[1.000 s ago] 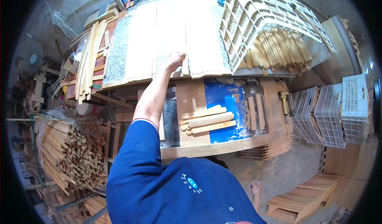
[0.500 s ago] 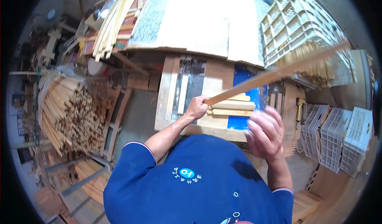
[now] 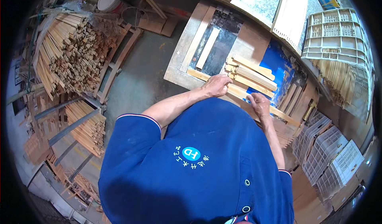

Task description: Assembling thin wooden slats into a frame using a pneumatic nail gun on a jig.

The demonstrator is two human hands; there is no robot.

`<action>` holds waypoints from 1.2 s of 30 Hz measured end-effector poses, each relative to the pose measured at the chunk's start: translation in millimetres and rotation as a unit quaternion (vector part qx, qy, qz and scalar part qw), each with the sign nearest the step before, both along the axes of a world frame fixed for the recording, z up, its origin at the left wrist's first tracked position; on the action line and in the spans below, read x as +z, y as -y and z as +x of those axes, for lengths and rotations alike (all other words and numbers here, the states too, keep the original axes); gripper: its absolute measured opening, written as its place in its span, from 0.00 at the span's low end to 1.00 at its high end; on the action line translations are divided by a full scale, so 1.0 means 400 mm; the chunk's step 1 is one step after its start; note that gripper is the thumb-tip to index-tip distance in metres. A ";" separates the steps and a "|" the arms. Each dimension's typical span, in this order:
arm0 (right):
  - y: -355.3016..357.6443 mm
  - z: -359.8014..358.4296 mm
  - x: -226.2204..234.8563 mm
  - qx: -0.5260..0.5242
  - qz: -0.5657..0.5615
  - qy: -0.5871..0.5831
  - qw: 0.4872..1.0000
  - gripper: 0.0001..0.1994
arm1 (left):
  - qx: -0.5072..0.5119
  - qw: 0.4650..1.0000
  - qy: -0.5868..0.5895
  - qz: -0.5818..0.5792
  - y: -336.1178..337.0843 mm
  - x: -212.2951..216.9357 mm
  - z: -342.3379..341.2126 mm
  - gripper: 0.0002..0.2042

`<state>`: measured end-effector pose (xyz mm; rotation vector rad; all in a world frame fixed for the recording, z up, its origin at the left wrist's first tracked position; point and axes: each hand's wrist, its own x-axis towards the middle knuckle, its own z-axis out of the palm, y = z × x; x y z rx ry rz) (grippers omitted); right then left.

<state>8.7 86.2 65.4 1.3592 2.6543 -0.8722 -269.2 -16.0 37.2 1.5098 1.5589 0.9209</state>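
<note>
A low wooden workbench with blue and black patches [image 3: 181, 71] is standing before the person. Along its near edge, a long, narrow, pale wooden strip [image 3: 238, 92] is lying slantwise beneath both hands. Just beyond, a pile of short, pale wooden sticks [image 3: 254, 76] is resting. The left hand [image 3: 217, 85] is gripping the strip, fingers closed; the right hand's [image 3: 260, 104] bent fingers are touching it, their grip unclear.

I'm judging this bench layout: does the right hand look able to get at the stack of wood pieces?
Probably yes: the stack lies just beyond the right hand, with nothing visible blocking the way. The hand seems to hold the long wooden strip, so it would likely need to let go first.
</note>
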 end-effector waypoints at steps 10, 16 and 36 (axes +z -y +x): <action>0.117 -0.026 -0.118 -0.109 0.175 -0.111 0.972 0.10 | 0.240 0.967 -0.027 0.080 -0.258 0.131 -0.375 0.09; 0.131 -0.015 -0.127 -0.114 0.104 -0.099 0.983 0.14 | 0.356 0.911 -0.200 0.057 -0.631 0.172 -0.731 0.18; 0.074 -0.054 -0.015 -0.226 0.028 -0.152 0.962 0.14 | 0.345 0.925 -0.149 0.056 -0.713 0.177 -0.779 0.21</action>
